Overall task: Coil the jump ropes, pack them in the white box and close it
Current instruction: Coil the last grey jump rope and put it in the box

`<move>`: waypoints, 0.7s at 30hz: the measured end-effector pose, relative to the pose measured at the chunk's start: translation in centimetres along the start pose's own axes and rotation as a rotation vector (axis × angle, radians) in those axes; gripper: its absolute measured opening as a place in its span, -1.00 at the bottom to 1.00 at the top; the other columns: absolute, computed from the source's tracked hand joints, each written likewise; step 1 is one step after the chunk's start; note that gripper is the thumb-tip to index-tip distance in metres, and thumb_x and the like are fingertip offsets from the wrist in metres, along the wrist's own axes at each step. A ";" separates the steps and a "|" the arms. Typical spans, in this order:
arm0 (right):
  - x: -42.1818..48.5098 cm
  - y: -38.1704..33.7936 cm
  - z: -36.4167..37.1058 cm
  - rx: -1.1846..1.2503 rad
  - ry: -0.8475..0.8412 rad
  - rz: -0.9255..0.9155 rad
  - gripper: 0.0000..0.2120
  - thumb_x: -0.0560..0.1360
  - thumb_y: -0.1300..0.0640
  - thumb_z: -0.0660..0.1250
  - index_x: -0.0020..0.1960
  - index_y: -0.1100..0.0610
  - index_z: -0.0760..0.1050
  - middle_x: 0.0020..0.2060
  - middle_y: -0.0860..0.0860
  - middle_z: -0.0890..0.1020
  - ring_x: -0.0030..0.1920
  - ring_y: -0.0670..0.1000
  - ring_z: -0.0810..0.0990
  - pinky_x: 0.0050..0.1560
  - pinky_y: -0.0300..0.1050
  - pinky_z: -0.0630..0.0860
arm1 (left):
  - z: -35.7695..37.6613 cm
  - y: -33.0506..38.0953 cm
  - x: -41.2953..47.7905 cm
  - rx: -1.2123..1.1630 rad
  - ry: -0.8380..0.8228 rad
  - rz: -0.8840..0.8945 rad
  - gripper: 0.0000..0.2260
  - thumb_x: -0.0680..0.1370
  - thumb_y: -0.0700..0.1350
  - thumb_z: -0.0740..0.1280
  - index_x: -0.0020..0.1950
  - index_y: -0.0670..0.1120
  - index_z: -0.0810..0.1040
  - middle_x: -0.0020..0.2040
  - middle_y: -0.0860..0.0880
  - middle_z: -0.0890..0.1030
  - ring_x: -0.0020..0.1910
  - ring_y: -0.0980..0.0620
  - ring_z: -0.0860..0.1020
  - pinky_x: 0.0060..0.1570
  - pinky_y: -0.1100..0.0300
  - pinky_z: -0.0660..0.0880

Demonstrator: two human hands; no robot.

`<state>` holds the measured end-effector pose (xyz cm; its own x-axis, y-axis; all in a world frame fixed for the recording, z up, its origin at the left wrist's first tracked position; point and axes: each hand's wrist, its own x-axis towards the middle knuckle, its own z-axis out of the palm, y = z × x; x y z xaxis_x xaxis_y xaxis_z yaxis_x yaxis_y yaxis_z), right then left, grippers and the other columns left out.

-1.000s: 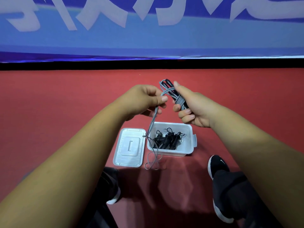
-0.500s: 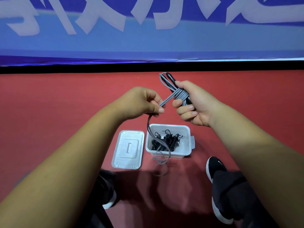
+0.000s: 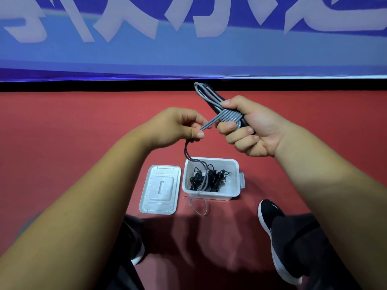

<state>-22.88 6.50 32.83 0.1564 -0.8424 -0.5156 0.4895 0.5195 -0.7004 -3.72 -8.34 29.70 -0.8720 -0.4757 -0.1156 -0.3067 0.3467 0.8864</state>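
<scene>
My right hand (image 3: 254,126) grips a bundled grey jump rope (image 3: 227,115) with black handles, its loops sticking up past my fingers. Several turns of cord are wound around the bundle. My left hand (image 3: 178,127) pinches the free grey cord just left of the bundle; the loose tail (image 3: 199,185) hangs down over the box to the floor. The open white box (image 3: 234,192) stands on the red floor below my hands, holding black coiled ropes (image 3: 209,178). Its white lid (image 3: 160,189) lies flat to the left of it.
My two black shoes (image 3: 272,229) and dark trouser legs stand at the bottom of the view, close to the box. Red floor surrounds the box. A blue banner with white characters (image 3: 188,38) runs across the back.
The loose tail has shortened and risen off the floor as more cord went around the bundle. My right hand lifted the bundle a little higher and rightward.
</scene>
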 end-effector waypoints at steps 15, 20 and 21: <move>0.3 1.9 -3.0 -0.307 -0.359 0.306 -0.66 0.61 -0.07 0.24 0.26 -0.01 0.66 -0.37 -0.02 0.37 -0.56 -0.17 0.09 -0.59 -0.37 0.00 | -0.8 0.5 0.7 0.173 -0.015 0.075 -0.88 0.56 -0.29 0.42 0.01 -0.12 0.71 -0.02 -0.09 0.75 0.00 -0.07 0.70 0.15 0.00 0.58; 0.6 2.6 -2.9 -0.440 -0.125 0.266 -0.65 0.58 -0.13 0.35 0.24 0.07 0.61 -0.29 0.02 0.42 -0.52 -0.16 0.11 -0.53 -0.30 -0.05 | -0.8 1.1 0.9 0.161 0.010 0.070 -0.87 0.53 -0.28 0.50 -0.01 -0.07 0.74 -0.09 -0.02 0.76 -0.06 0.05 0.69 0.10 0.08 0.60; 0.8 2.7 -2.8 -0.462 -0.075 0.251 -0.63 0.60 -0.16 0.35 0.24 0.08 0.60 -0.27 0.02 0.43 -0.51 -0.14 0.10 -0.52 -0.30 -0.04 | -0.8 1.1 0.9 0.192 0.016 0.069 -0.87 0.53 -0.26 0.51 -0.01 -0.04 0.75 -0.09 0.00 0.76 -0.05 0.05 0.70 0.10 0.07 0.61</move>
<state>-23.85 7.65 29.18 0.2900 -0.6829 -0.6705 0.0029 0.7012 -0.7130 -4.54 -9.01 30.97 -0.8877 -0.4577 -0.0494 -0.3151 0.5260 0.7900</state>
